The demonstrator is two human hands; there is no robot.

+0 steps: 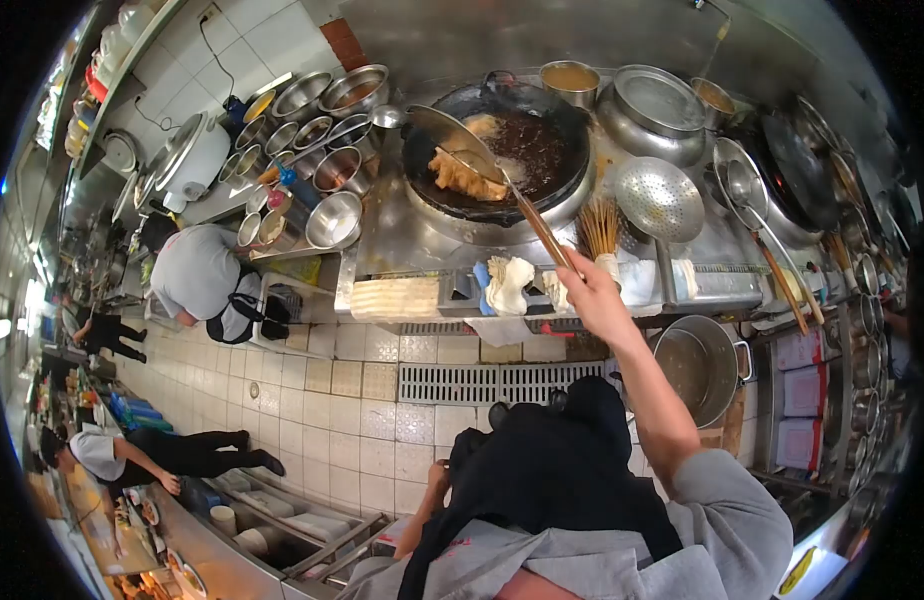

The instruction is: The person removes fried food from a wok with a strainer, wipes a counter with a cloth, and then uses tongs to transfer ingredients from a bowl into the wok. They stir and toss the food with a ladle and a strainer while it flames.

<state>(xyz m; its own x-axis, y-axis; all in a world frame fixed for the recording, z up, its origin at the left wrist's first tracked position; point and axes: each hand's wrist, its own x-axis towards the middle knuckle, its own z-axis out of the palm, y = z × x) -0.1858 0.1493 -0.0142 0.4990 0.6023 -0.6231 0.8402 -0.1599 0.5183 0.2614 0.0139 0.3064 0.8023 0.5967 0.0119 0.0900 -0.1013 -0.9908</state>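
Observation:
My right hand (592, 297) is closed round the wooden handle of a long skimmer (545, 232). The tool's wide metal head is tilted inside a black wok (419, 190) on the stove. Golden-brown fried food (466, 178) lies against the head, above dark bubbling oil (530, 140). Low at my side, my left hand (438, 482) appears curled beside my black apron (542, 470); its fingers are partly hidden, and anything in them cannot be made out.
A perforated strainer (660, 195) and a bamboo brush (599, 228) rest right of the wok. Metal bowls (334, 220) crowd the left counter. A large pot (694, 370) stands on the floor by my right arm. Co-workers (197, 270) are at the left. A floor grate (447, 384) runs before the stove.

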